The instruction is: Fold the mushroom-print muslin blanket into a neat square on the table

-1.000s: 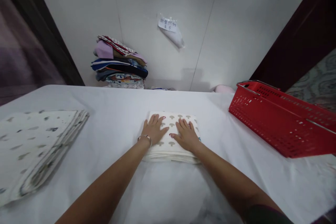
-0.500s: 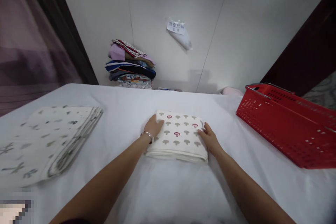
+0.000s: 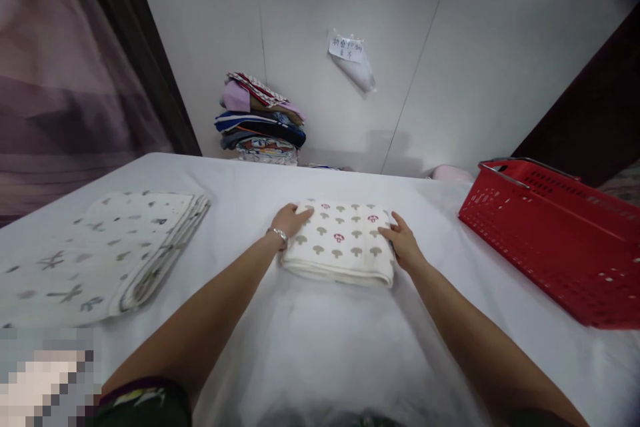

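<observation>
A folded white cloth [image 3: 345, 233] printed with grey and red mushrooms lies in front of me, its layered fold facing my body. At its left edge is my left hand [image 3: 291, 221], a silver bracelet on the wrist, with the thumb on top of the cloth and the fingers at its side. My right hand [image 3: 403, 240] grips the opposite edge in the same way, thumb above. The fingertips under the cloth are hidden. A whitish translucent sheet [image 3: 340, 347], seemingly plastic film, spreads between my forearms.
Another folded cloth [image 3: 115, 247] with a grey print lies on the left of the white-covered table [image 3: 240, 180]. A red perforated basket [image 3: 550, 233] stands on the right. Beyond the far edge are stacked folded fabrics [image 3: 263, 120] against the wall, where a paper note [image 3: 346, 48] hangs.
The mushroom cloth and both hands sit slightly farther away, and the cloth looks a little tilted. My right hand's grip on the edge is closer. The whole view has shifted a little.
</observation>
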The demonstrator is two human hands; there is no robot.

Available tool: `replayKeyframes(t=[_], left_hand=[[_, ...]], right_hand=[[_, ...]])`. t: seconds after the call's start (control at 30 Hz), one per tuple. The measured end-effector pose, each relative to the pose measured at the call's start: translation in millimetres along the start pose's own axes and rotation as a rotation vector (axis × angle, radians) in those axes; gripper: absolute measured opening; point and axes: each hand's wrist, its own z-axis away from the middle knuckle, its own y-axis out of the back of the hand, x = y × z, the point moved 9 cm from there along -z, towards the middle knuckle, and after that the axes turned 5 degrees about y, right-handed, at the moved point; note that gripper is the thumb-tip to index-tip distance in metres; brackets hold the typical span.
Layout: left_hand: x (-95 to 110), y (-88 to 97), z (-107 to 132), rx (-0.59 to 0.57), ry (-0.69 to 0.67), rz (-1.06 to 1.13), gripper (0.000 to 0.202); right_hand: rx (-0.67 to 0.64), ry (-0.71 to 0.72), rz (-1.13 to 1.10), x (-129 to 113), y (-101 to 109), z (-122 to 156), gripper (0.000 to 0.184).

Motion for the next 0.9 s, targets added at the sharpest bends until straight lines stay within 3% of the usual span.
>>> replayKeyframes(t=[0.1,0.27,0.37,0.43,0.5,0.57,0.67,0.77,0.9], left_hand=[[-4,16.3,-15,0.093,0.050,0.005,0.057],[-37,14.5,-18,0.038,0.132,-0.053,0.070],[-35,19.6,-3,0.112,-0.002,-0.138,0.067],[-9,22.6,18,0.232,-0.217,-0.218,0.056],[29,8.9,49,0.265,-0.493,-0.281,0.043],[66,-21.8,84,0.170,-0.739,-0.323,0.035],[104,-70.0,128,0.034,-0.970,-0.370,0.029],[121,-102.5,144,-0.012,-1.025,-0.392,0.027],[121,-115.8,133,0.017,-0.930,-0.387,0.024]], right_hand=[[0.021,0.017,0.066,-7,-15,-23,0.084],[-0.016,-0.133,0.153,17,-24,-31,0.069],[-0.038,-0.157,0.081,25,-16,-15,0.062],[-0.054,-0.207,0.002,29,-9,-1,0.060],[-0.062,-0.260,-0.071,32,-3,13,0.059],[-0.066,-0.298,-0.121,35,1,25,0.059],[-0.081,-0.330,-0.158,38,3,35,0.060],[-0.099,-0.309,-0.161,39,1,39,0.059],[-0.094,-0.209,-0.114,35,0,37,0.057]])
